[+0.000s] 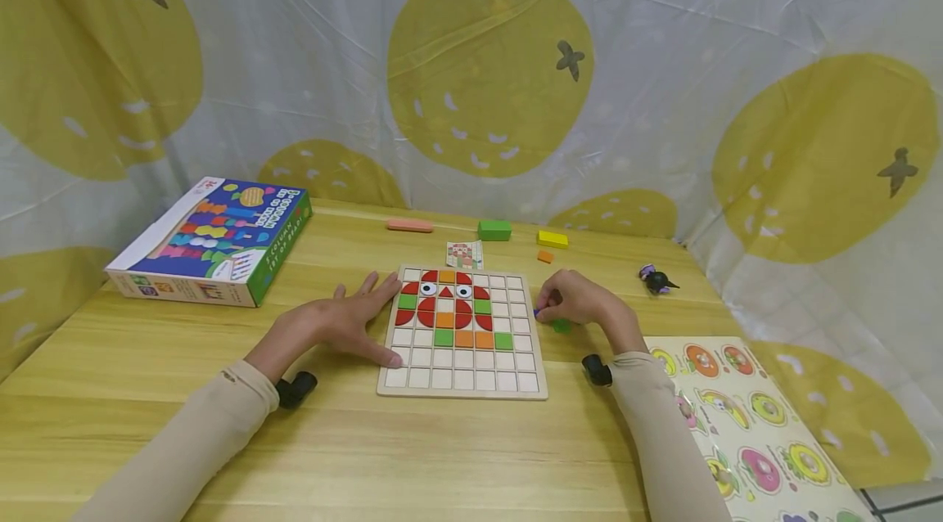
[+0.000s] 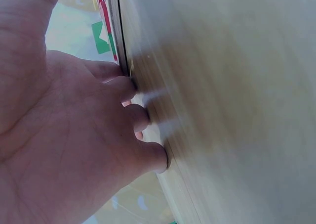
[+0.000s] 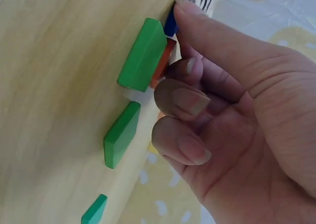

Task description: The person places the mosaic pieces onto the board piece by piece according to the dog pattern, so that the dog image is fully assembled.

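Note:
A square wooden grid board (image 1: 417, 379) lies on the table, with red, green and orange tiles and two eye tiles in its upper squares. My left hand (image 1: 340, 321) spreads along the board's left edge, its fingers and thumb touching it. In the left wrist view the left hand (image 2: 84, 115) shows its palm, fingertips down on the wood. Just off the board's right edge, my right hand (image 1: 580, 299) pinches a small blue piece (image 3: 171, 23) between thumb and index finger; its other fingers curl inward. Green blocks (image 3: 143, 53) and a reddish-orange piece (image 3: 160, 68) sit beside that hand.
A small patterned card (image 1: 464, 255) lies behind the board. Further back are a pink stick (image 1: 409, 225), a green block (image 1: 494, 230), a yellow block (image 1: 552, 239) and an orange piece (image 1: 545, 257). A toy box (image 1: 209, 240) stands left; a fruit puzzle board (image 1: 737, 420) lies right.

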Demonstrator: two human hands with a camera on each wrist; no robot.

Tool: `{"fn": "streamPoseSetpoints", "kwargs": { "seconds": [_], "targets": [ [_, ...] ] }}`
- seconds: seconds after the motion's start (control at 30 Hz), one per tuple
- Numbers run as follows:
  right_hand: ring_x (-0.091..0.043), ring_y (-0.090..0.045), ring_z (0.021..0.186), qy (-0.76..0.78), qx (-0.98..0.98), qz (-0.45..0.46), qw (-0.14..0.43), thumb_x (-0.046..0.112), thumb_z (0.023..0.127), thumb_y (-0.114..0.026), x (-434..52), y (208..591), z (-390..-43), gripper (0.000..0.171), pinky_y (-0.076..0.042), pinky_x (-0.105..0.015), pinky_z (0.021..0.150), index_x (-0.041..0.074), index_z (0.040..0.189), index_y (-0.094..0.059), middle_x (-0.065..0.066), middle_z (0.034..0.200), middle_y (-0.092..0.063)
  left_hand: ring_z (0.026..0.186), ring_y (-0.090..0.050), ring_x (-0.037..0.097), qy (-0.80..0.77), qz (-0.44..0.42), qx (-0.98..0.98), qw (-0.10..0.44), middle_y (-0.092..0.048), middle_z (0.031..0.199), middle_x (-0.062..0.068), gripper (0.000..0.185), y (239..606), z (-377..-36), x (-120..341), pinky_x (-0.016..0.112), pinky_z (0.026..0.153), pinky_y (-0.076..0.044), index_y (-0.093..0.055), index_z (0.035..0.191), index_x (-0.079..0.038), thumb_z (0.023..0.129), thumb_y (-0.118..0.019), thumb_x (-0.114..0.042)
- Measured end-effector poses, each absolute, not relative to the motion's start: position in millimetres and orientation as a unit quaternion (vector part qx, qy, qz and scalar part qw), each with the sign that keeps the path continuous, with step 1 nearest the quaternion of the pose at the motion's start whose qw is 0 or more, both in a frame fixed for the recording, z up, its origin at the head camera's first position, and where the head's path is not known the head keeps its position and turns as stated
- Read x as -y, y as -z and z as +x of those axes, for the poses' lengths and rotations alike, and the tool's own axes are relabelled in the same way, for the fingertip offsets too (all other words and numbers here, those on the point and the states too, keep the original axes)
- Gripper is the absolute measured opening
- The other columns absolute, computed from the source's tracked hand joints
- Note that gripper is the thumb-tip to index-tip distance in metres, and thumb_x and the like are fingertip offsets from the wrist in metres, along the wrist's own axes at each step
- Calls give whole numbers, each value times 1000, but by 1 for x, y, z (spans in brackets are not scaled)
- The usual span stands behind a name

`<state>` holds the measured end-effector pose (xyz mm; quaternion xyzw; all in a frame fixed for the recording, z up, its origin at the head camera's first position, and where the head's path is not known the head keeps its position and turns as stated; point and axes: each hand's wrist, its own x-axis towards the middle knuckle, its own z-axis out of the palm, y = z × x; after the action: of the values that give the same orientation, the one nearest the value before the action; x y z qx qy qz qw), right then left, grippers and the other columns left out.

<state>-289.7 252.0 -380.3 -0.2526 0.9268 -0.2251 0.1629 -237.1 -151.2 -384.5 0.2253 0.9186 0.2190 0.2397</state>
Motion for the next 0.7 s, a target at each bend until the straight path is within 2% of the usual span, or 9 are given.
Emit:
{"fn": "streamPoseSetpoints", "kwargs": {
  "seconds": [0.33,0.53,0.7],
  "targets": [
    [-12,-56,75,220,-921,-277,162,2,94,-83,-251,377,-289,8,-51,-25,70,3,90,-75,-1,83,-69,165,8,46,-220,224,-919,239,-1,180,22,132,386,-238,152,74,127,4,-7,173,-5,85,-84,-66],
    [-12,-56,74,228,-927,-266,135,5,91,-87,-251,377,-288,10,-51,-28,71,4,92,-77,-1,81,-68,165,8,47,-219,225,-919,239,-1,180,22,132,386,-238,152,74,127,4,-7,173,-5,85,-84,-66],
    [-11,-57,72,226,-931,-266,109,7,89,-89,-255,380,-289,9,-52,-28,69,5,87,-81,0,79,-72,165,9,46,-218,224,-919,239,0,180,22,132,385,-237,152,74,127,4,-7,173,-5,85,-84,-66]
  ]
}}
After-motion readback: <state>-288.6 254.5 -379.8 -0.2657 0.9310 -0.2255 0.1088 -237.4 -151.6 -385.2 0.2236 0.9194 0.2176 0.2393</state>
